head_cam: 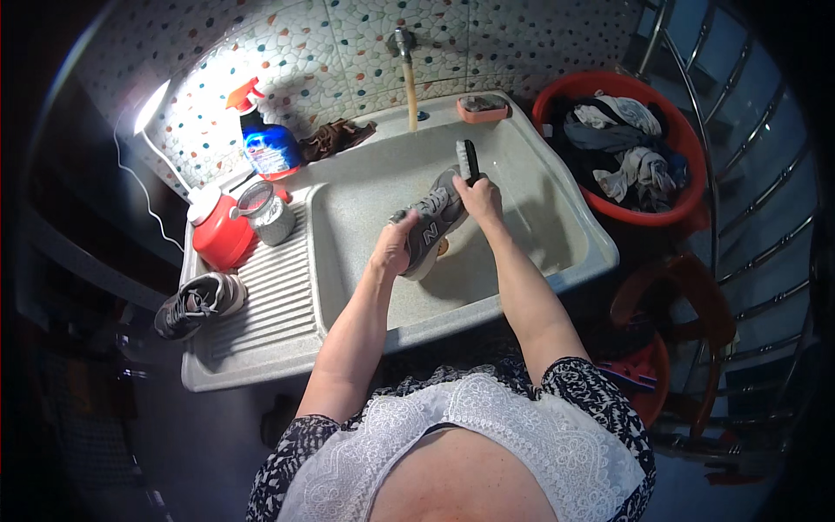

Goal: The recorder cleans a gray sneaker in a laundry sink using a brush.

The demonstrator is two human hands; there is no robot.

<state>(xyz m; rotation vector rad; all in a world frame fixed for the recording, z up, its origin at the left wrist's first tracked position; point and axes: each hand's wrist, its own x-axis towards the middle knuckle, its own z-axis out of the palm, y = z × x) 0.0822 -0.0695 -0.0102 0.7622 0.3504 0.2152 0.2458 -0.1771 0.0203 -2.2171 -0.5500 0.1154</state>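
A grey New Balance sneaker (432, 218) is held above the basin of a stone-like laundry sink (355, 284). My left hand (394, 245) grips its heel end, with the thumb at the collar. My right hand (481, 198) is at the toe end and holds a scrubbing brush (468, 162) with a black back and pale bristles, which point to the left. Part of the brush is hidden by my fingers. From the wall tap (404, 47) a discoloured stream or spout piece (411, 94) reaches down to the sink's back rim. A second sneaker (199, 305) lies at the washboard's left edge.
On the left stand a spray bottle (271, 150), a red container (222, 236), a mesh-topped cup (271, 218) and a lit lamp (152, 107). A brown cloth (336, 138) and a soap dish (483, 112) rest on the back rim. Right are a red tub of clothes (626, 212) and metal railings (743, 153).
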